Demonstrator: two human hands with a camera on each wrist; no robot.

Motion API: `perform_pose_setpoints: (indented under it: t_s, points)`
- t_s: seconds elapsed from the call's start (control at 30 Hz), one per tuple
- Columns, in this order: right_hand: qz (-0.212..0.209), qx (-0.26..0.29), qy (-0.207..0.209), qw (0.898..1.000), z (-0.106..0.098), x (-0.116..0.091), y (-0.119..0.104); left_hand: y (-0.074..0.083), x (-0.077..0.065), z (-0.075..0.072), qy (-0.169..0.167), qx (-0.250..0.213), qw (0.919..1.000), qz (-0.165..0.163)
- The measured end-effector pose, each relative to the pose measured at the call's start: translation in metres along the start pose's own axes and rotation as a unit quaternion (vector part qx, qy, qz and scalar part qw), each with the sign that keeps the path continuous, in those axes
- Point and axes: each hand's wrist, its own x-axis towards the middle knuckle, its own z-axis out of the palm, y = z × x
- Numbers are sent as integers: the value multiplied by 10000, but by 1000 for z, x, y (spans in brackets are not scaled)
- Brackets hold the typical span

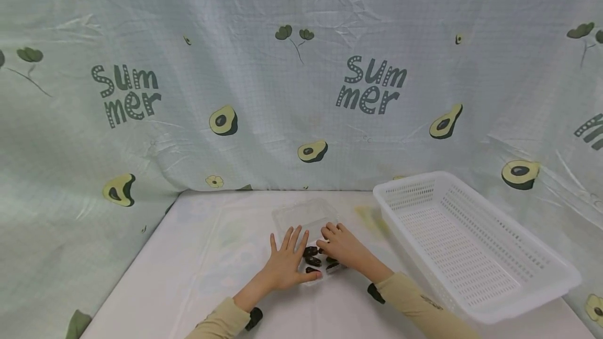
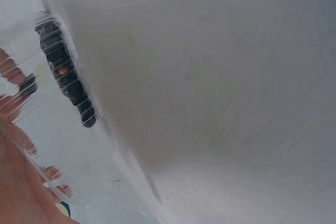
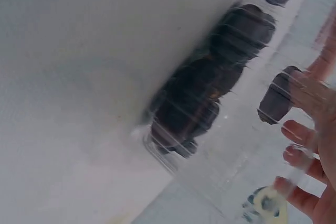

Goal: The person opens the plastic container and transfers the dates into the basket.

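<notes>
Several dark pieces (image 1: pixel 313 261) lie in a clear box (image 3: pixel 226 156) on the desk (image 1: pixel 188 250), with the pinched piece (image 3: pixel 275 95) at the fingertips of the right hand (image 1: pixel 346 247). That hand comes in from the box's right side and is the nearer one; it seems to pinch the piece between thumb and finger, above the row along the box's floor. The pinched piece's long axis slants roughly parallel to the box's lower edge in the right wrist view. Opposite, the left hand (image 1: pixel 285 268) lies along the box's left side, fingers straight and splayed, its thumb reaching across the near edge; how firmly it presses, I cannot tell.

The dark pieces are blackish brown, oblong, shiny and wrinkled-looking, a few overlapping; what they are is uncertain. Thin ridges of plastic blur them. Beyond the box, its transparent lid (image 1: pixel 301 214) is folded back; to its right stands a white slatted basket (image 1: pixel 532 300).
</notes>
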Motion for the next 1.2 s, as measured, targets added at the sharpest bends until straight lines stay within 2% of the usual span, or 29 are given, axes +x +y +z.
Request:
perform_pose_setpoints:
  t_s: [0.2, 0.57, 0.77, 0.87, 1.03, 1.2]
  points:
    - [168, 114, 532, 9984, -12, -3, 3, 1, 0, 0, -34, 54, 10000, -74]
    - [265, 238, 735, 9967, -50, -9, 16, 0, 0, 2, -26, 181, 9998, -68]
    - [406, 50, 1077, 9933, -78, -13, 29, -1, 0, 2, 16, 157, 9999, 14]
    - [454, 25, 1135, 9925, -93, -19, 36, -1, -1, 1, 75, 146, 9999, 42]
    - [535, 28, 981, 9937, -116, -36, 52, -1, -2, 1, 120, 64, 9999, 68]
    - [691, 34, 1049, 9921, -130, -54, 73, -2, -3, 2, 170, 80, 9997, 172]
